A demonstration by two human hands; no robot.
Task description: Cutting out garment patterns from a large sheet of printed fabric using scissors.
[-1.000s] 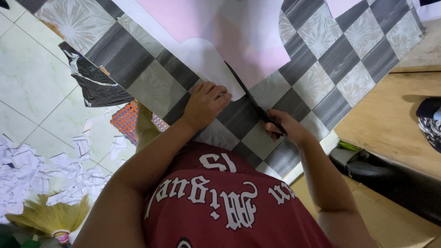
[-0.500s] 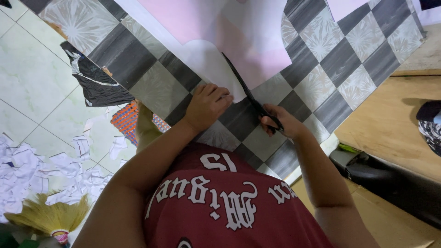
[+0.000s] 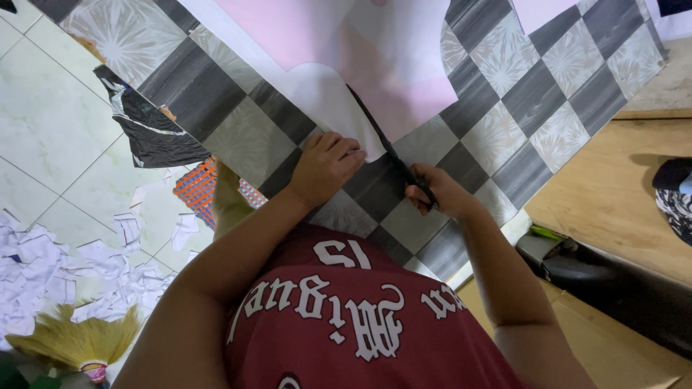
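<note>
The fingers [image 3: 425, 189] of the right hand [image 3: 441, 193] were curled shut around the handles of a pair of dark scissors [image 3: 389, 148]; the handles themselves were mostly hidden inside the grip. From there the blades ran up and to the left in the head view, away from the person's body, so the scissors' long axis lay on a diagonal with the tips pointing toward the far side of the worktop [image 3: 519, 94]. How far apart the blades stood could not be told, since they read as a single dark line.

The left hand [image 3: 326, 167] lay just beside the blades on their left, palm down, its fingers [image 3: 344, 150] loosely bent and pressing the near edge of a white sheet of paper [image 3: 321, 97]. That white sheet curled up slightly at the cut and met a pink sheet [image 3: 339, 43] lying on the other side of the blades. Both sheets rested flat on the worktop, which had a grey and pale checkered covering. The right hand was the one on the tool; the left was nearer the paper.

Farther out, on the tiled floor [image 3: 50, 130] to the left, lay white paper scraps [image 3: 65, 266], a straw broom [image 3: 79, 338] and an orange and blue patterned piece [image 3: 196, 191].
</note>
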